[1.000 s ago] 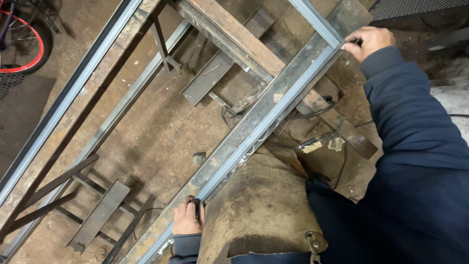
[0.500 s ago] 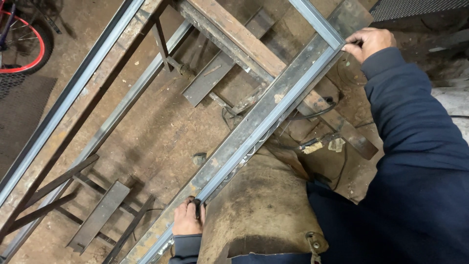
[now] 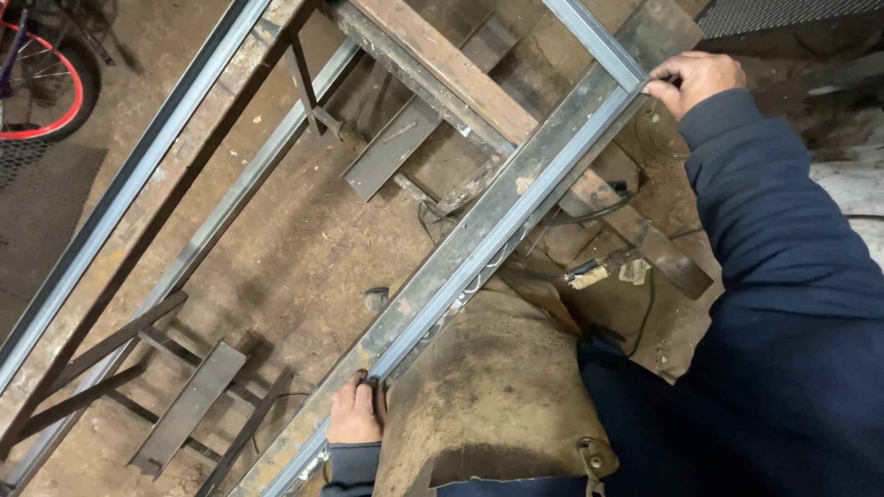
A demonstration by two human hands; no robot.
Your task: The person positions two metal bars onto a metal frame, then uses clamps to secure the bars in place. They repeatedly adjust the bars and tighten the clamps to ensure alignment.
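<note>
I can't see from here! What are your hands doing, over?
Left hand grips near end of the long metal rail. Right hand holds its far corner. Rail lies on rusty frame; leather apron against it, black cable underneath.

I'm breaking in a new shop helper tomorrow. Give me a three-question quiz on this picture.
1. True or false: both hands touch the same long metal bar.
2. What lies on the person's lap? A) a worn leather apron B) a sheet of glass C) a toolbox
3. Fill in: in the top left corner stands a wheel with a ___ rim.

Key
1. True: the left hand grips the bar at the lower end, the right hand at the upper corner.
2. A, the apron.
3. Red, on the wheel.
</note>
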